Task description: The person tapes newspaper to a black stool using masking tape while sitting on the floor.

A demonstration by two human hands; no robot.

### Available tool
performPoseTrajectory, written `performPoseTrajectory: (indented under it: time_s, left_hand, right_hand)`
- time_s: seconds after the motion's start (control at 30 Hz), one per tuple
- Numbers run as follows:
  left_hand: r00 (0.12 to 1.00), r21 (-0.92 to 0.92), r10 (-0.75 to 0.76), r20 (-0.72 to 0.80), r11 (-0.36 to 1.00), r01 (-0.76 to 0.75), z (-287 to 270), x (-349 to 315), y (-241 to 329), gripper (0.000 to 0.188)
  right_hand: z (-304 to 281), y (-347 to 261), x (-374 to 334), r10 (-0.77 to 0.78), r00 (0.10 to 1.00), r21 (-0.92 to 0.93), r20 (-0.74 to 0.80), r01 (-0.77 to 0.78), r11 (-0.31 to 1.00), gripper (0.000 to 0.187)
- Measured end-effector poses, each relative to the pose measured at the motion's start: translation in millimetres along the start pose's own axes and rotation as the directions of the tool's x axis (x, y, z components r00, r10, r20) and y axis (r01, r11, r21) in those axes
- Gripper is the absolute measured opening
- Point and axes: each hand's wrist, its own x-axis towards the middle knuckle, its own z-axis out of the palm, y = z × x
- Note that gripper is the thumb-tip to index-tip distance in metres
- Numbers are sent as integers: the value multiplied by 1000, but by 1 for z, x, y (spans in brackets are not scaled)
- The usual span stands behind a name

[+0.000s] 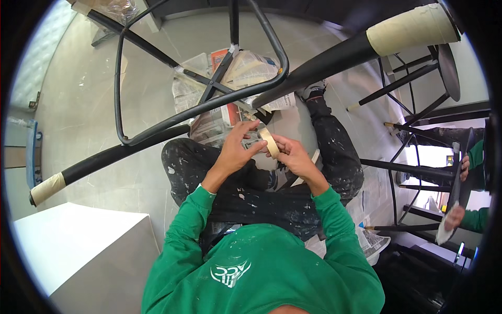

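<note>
A roll of cream masking tape (269,143) is held upright in front of my lap. My right hand (295,157) grips it from the right, fingers and thumb closed on its rim. At its left side is my left hand (235,152), its bent fingers apart and the thumb reaching to the roll's edge. Just beyond my hands stands an upturned black stool frame (209,110) with crossed bars and a bent tube footrest. Masking tape wraps the ends of its thick legs, seen on the right leg (410,30) and the left leg (49,188).
Newspaper sheets (206,128) lie on the grey tile floor (151,68) under the frame. A white box (86,246) stands at lower left. On the right are more black stools (415,170), where another person's gloved hand (451,217) holds a dark part.
</note>
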Motion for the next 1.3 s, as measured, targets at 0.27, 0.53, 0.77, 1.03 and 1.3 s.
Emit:
performPoseTrajectory:
  time_s: [0.27,0.53,0.77,1.03,1.3]
  left_hand:
    - [968,-314,-242,-58,925,212,4,-6,-21,23]
    - [960,-49,-207,-191,978,201,-22,4,-44,14]
    - [871,-24,-150,-468,987,157,-57,72,-95,14]
    - [820,377,62,-569,906,192,-43,92,-133,17]
    - [761,400,175,-624,909,119,-38,96,-153,16]
  right_hand:
    - [20,13,20,-142,989,-221,37,147,964,62]
    - [37,0,37,-197,976,-624,-95,96,775,58]
    - [29,-8,42,-471,881,-876,49,264,403,55]
    - [15,29,93,-463,867,-958,185,265,112,42]
    - [26,40,118,-372,927,-979,53,121,162,41]
